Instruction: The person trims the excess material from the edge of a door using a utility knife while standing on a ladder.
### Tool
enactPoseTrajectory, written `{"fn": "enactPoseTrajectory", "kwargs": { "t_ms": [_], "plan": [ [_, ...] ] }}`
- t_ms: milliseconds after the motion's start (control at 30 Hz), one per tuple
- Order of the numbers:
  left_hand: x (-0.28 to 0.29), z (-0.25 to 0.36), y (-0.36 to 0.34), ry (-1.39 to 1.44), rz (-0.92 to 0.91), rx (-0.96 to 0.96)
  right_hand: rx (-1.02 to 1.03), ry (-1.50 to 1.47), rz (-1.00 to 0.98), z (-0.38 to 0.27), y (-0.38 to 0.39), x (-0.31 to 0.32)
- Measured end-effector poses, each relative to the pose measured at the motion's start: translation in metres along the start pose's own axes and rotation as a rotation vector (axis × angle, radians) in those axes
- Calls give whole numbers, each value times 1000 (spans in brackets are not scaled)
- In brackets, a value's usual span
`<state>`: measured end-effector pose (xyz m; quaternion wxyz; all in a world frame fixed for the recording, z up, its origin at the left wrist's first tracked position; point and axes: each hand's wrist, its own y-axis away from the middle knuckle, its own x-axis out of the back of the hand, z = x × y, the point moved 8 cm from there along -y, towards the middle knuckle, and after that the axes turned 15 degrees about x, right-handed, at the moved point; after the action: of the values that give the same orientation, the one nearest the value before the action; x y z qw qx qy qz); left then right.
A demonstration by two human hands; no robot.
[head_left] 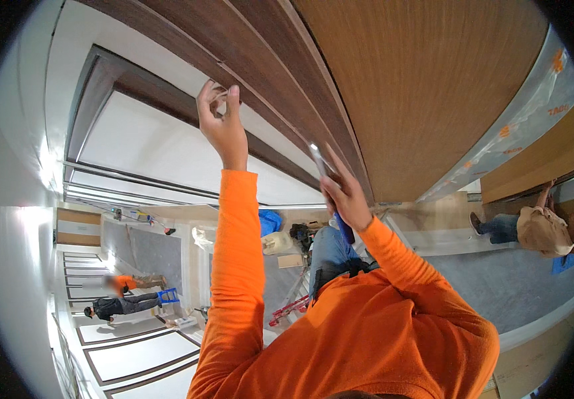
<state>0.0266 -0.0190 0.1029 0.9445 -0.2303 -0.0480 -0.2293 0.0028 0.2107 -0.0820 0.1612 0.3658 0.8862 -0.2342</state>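
Note:
My left hand (224, 123) is raised at the dark brown wood trim (274, 73) on the panelled wall, its fingers curled in a pinch on a thin, pale looped strip (218, 93); what exactly it is, I cannot make out. Lower and to the right, my right hand (347, 196) grips a slim tool (318, 156) with a shiny metal upper end and what looks like a blue handle, held close to the trim. A white panel (134, 136) framed in dark trim lies behind my left hand. A broad brown wood panel (420, 86) adjoins the trim at right.
Two co-workers (124, 306) are at lower left by a blue step stool (167, 296); another person (540, 229) works at far right. Below me are a blue bag (268, 219), a cardboard piece (289, 261) and red metal gear (290, 309). Plastic film (500, 133) covers a panel edge.

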Motion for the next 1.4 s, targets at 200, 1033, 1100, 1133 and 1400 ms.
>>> {"fn": "enactPoseTrajectory", "kwargs": {
  "t_ms": [200, 1033, 1100, 1133, 1400],
  "plan": [
    [-6, 5, -1, -5, -29, 122, 337, 368, -125, -62, -108, -60],
    [-11, -16, -4, 258, -132, 219, 384, 268, -148, -77, -142, -94],
    [-10, -17, -6, 242, -125, 223, 381, 273, -141, -76, -140, -95],
    [-9, -18, -6, 239, -120, 228, 379, 275, -137, -76, -140, -96],
    [-6, -12, -8, 136, -135, 121, 393, 249, -4, -74, -137, -102]
  ]
}}
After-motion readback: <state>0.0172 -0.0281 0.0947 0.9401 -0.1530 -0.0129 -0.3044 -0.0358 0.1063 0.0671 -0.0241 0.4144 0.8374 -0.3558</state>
